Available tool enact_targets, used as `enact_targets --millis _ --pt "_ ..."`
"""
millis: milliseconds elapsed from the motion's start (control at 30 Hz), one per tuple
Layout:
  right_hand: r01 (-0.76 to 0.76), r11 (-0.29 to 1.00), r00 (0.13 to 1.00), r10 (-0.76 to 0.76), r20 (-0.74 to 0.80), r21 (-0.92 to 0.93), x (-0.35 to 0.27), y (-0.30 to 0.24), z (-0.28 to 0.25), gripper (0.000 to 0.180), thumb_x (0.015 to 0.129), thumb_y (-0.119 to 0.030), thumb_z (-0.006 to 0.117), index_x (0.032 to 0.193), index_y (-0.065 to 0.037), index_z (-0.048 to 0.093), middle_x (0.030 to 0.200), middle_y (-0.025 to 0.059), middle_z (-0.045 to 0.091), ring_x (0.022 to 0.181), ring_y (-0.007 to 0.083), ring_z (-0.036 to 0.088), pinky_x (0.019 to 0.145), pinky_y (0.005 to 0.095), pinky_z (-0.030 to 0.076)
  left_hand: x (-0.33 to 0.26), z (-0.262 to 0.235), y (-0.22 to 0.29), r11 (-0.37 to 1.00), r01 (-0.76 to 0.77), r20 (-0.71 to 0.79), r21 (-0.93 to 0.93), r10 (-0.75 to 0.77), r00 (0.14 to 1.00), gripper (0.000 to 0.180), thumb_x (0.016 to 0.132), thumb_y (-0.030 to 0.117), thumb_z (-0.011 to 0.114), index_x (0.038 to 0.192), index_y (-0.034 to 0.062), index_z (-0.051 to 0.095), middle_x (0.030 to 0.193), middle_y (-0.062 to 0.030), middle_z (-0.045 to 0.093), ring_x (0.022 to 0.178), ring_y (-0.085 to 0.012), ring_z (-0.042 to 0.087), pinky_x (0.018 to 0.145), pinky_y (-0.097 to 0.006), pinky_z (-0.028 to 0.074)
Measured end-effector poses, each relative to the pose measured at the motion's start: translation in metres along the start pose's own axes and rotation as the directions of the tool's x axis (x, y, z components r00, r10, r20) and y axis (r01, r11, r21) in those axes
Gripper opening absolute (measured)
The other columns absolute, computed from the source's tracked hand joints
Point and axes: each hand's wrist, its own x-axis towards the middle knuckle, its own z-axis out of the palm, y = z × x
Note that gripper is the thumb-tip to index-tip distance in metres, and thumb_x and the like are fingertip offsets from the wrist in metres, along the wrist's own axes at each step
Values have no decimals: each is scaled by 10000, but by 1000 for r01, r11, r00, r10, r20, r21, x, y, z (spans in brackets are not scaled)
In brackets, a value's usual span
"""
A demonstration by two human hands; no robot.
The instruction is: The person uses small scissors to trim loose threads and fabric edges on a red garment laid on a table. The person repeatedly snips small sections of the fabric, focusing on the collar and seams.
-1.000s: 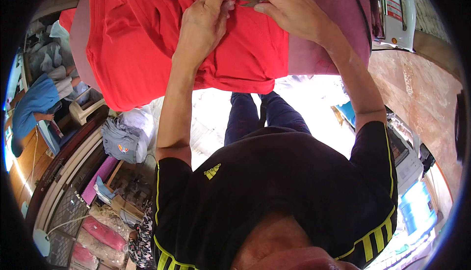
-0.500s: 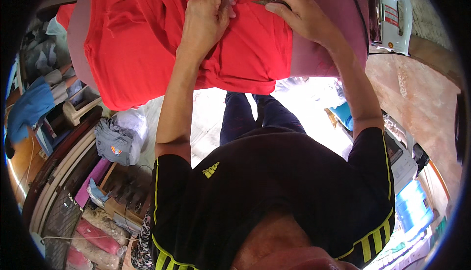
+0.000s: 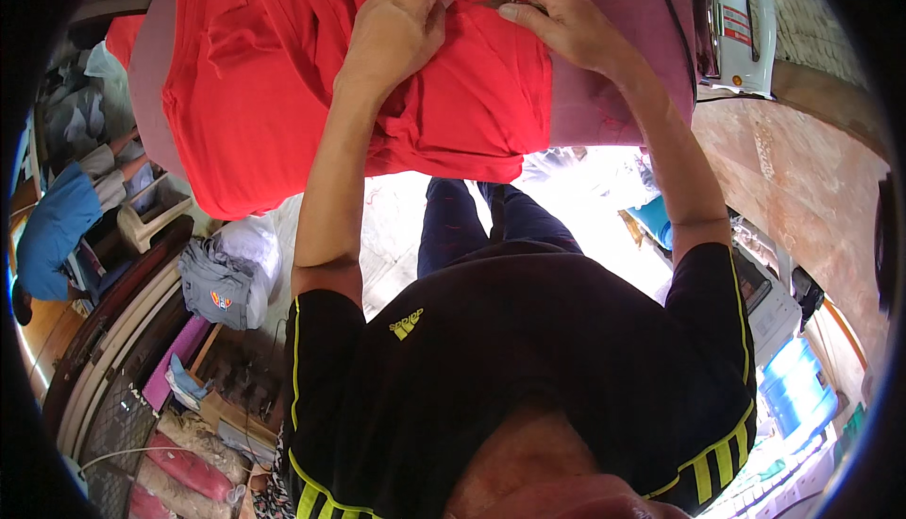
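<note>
A red garment [image 3: 255, 123] lies in folds over the mauve padded board [image 3: 604, 113] before me, its near edge hanging down. My left hand [image 3: 401, 28] rests on the garment, thumb and fingers pinched together on the red fabric; the fingertips are partly hidden. Just to its right, my right hand [image 3: 566, 24] holds small dark thread snips [image 3: 500, 0] between thumb and fingers. The blades point left toward my left fingertips, with a small gap between them. Whether a thread lies in that gap is too fine to tell.
A white iron [image 3: 746, 33] stands at the right of the board, near a dark cord [image 3: 672, 9]. A grey bag [image 3: 217, 283] sits on the floor at left. Farther left is a person in blue [image 3: 57, 231]. A blue container [image 3: 797, 392] stands at lower right.
The snips and my right hand have shifted slightly left, and the blades look closer together. My left hand stays pinched on the garment. The person in blue at far left has moved.
</note>
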Motion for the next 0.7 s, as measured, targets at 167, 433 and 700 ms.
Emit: enact_targets --millis 167,433,700 --pt "85 947 996 -77 37 -310 6 -23 2 180 971 -147 609 1105 -27 602 964 122 630 891 258 610 809 372 476 -4 2 -3 998 41 -18 -43 -42 999 112 892 1 603 1003 9 616 847 -160 673 764 -300 689 703 -405 531" --pt "103 913 994 -76 83 -394 13 -24 3 164 964 -154 612 1075 -33 596 986 126 626 896 279 616 806 378 474 -7 -8 5 868 218 53 -447 -218 975 34 885 0 635 910 10 615 773 -99 627 671 -257 635 596 -345 506" --pt "-20 998 996 24 86 -51 11 -20 -8 175 987 -114 574 1127 -13 547 965 144 640 885 256 653 791 366 512 -24 -29 -23 784 -10 153 -620 134 979 141 852 25 686 735 -19 621 873 -69 642 764 -120 594 690 -244 456"
